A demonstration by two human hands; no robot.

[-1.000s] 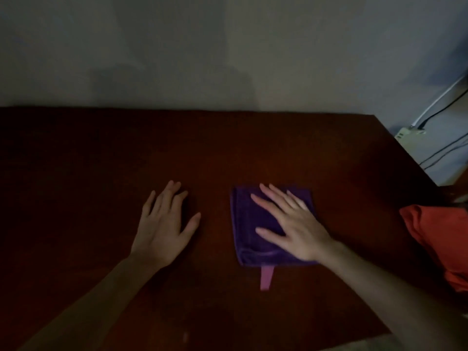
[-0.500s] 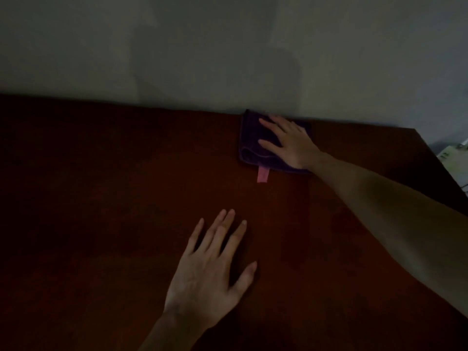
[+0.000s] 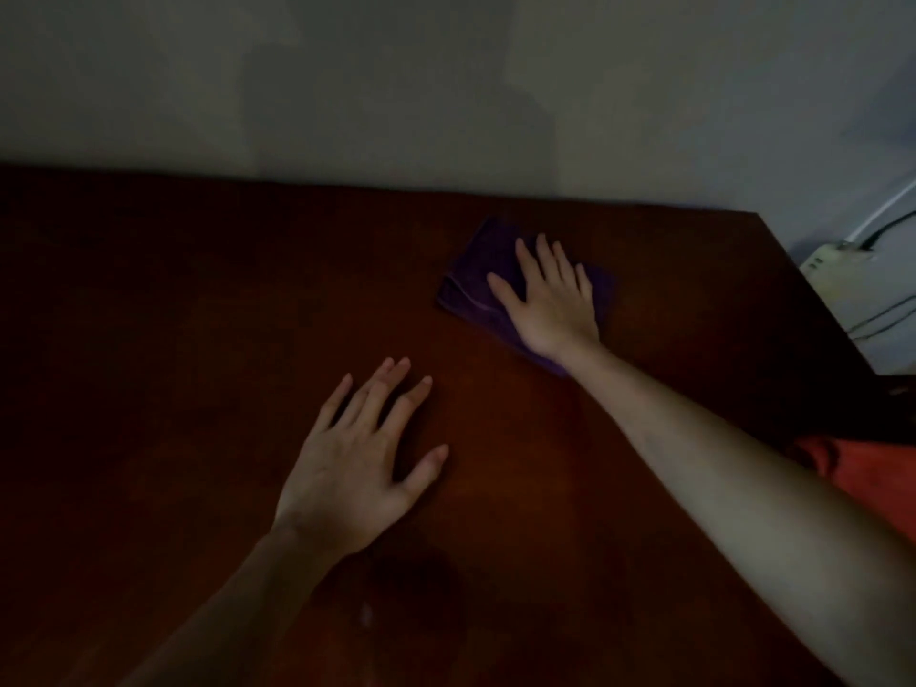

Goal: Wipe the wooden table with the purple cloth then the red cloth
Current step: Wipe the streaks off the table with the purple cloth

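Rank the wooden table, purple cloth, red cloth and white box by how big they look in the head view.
1. wooden table
2. purple cloth and red cloth: both partly hidden, so unsure
3. white box

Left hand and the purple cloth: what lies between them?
Only bare wooden table, in the head view. The left hand rests flat, apart from the purple cloth under the right hand.

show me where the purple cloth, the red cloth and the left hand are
purple cloth (image 3: 471, 282): head view, bare folded part left of the right hand.
red cloth (image 3: 852, 476): head view, visible patch at the table's right edge.
left hand (image 3: 354, 468): head view, back of the hand.
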